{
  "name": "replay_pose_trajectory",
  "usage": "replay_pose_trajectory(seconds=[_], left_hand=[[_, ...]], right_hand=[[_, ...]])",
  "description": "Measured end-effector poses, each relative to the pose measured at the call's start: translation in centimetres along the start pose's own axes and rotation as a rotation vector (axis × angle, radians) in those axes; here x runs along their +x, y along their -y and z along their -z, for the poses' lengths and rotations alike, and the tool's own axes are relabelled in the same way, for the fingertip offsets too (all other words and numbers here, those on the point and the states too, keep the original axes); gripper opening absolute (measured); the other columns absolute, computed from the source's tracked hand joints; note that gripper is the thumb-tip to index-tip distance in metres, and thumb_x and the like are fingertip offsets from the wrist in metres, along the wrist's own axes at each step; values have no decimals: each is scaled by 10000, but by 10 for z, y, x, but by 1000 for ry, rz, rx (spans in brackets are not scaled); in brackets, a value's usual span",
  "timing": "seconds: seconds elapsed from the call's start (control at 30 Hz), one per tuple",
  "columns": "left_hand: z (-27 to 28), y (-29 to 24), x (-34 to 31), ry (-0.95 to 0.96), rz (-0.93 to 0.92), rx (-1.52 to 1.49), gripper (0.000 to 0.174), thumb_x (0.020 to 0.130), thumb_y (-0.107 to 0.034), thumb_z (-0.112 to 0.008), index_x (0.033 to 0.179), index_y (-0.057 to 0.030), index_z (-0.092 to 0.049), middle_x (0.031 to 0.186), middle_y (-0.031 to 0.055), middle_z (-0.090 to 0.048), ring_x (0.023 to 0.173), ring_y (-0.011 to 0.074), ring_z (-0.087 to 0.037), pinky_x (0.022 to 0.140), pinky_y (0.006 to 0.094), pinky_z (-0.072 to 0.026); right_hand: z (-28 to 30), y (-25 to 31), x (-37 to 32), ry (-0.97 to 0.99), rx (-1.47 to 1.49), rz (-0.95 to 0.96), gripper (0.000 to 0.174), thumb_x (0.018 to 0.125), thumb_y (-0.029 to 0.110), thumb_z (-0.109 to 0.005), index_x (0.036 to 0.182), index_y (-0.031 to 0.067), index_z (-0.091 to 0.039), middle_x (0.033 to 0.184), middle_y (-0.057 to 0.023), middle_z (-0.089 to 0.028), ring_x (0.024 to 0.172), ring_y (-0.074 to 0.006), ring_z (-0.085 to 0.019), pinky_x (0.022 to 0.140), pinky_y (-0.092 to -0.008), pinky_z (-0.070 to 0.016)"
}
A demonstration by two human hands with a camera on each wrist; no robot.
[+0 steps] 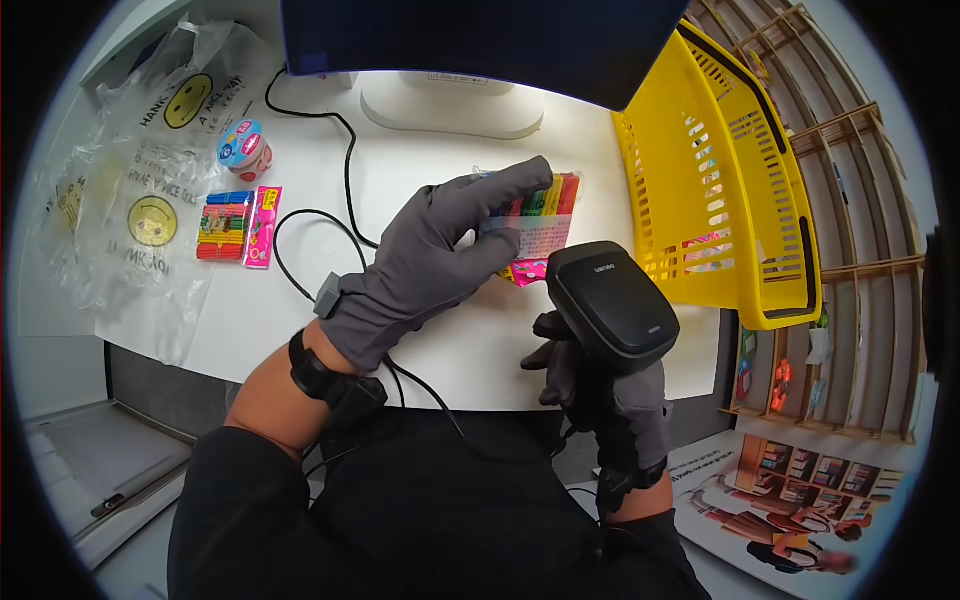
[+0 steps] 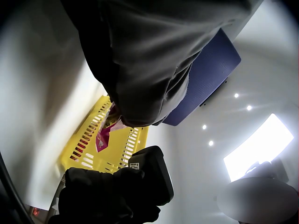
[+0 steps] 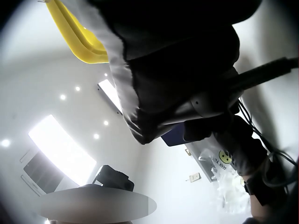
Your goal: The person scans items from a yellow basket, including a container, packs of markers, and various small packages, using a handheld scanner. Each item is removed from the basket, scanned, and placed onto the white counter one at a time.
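My gloved left hand grips a clear packet of coloured sticks over the white table, thumb on its printed face and fingers along the upper edge. The packet has a pink end; a pink corner sticks out past the glove in the left wrist view. In my gloved right hand is a black handheld barcode scanner, its head close to the packet's lower right corner. The scanner handle is mostly hidden under its head. A similar packet of coloured sticks lies at the left, below a pink-and-blue tub.
At the right stands a yellow basket with slotted walls. A monitor on a white base stands at the back. Clear smiley-face plastic bags cover the left side. A black cable crosses the table.
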State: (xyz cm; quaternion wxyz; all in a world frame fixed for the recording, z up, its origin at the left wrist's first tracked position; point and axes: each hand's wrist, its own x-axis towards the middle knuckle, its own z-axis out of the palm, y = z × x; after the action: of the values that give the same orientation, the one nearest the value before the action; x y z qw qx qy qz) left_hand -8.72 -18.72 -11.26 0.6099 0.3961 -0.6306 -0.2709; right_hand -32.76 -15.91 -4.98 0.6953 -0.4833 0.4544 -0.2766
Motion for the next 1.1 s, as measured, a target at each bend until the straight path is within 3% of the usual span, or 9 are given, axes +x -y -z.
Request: replay_pose_trajectory(seconds=[0.23,0.43,0.5,0.63,0.73,0.8,0.87,1.03,1.1], left_hand=[[0,-7,0,79,44,97,563,901,-47,-672,1458,-105,-615,1042,100,-728,879,173,-677,839,328,-561],[8,-16,0,77,32,191,557,911,-46,-665,1460,-125,-622,1038,102,-728,838,181,-683,793,341,-575],[14,-27,1,152,223,28,590,912,10,-627,1495,-63,-574,1408,133,-670,1209,180,-674,1068,339,-525],[25,-34,4,2,112,-244,587,930,28,-584,1512,-39,-552,1499,139,-606,1330,187,-603,1148,345,-461],[42,-63,10,-107,-54,-352,577,951,36,-548,1526,-11,-528,1568,151,-541,1440,231,-520,1222,379,-386],[63,-86,13,-129,-250,-246,524,977,43,-558,1498,-10,-553,1546,155,-565,1482,247,-487,1234,410,-410],[89,-112,6,-98,-256,-132,543,991,-17,-552,1533,-1,-516,1569,177,-534,1492,289,-473,1259,426,-348],[142,-164,-25,-346,79,107,492,996,3,-578,1487,15,-566,1460,168,-634,1374,263,-589,1188,381,-446],[172,-167,-40,-440,393,315,472,1001,-27,-587,1470,27,-586,1429,154,-654,1303,235,-623,1136,347,-469]], right_hand=[[-7,-3,0,-23,-106,1,561,1065,420,-512,1191,-109,-647,737,-140,-662,555,-240,-626,749,-428,-617],[39,-45,-8,233,120,-48,623,1072,500,-452,1154,-85,-650,692,-113,-596,572,-218,-578,634,-359,-552],[52,-50,-18,75,-42,-65,663,1056,533,-455,1204,-88,-637,690,-117,-600,577,-205,-564,594,-341,-510],[101,-88,-13,17,264,-12,674,1050,459,-483,1304,-160,-557,583,-48,-495,517,-189,-497,614,-351,-519],[114,-91,-6,180,242,372,734,1041,572,-467,1325,-92,-600,678,-78,-573,537,-165,-484,509,-316,-434],[112,-94,-8,190,278,365,711,1049,529,-473,1337,-112,-576,640,-55,-534,524,-166,-471,534,-328,-450],[109,-93,-12,210,319,355,667,1065,444,-484,1362,-151,-529,563,-7,-456,500,-168,-445,583,-353,-481],[121,-101,-20,93,98,256,639,1084,419,-470,1360,-154,-530,601,-23,-491,523,-169,-464,579,-350,-470],[130,-116,-17,63,75,256,634,1089,417,-467,1351,-157,-532,640,-38,-523,523,-167,-466,570,-344,-465]])
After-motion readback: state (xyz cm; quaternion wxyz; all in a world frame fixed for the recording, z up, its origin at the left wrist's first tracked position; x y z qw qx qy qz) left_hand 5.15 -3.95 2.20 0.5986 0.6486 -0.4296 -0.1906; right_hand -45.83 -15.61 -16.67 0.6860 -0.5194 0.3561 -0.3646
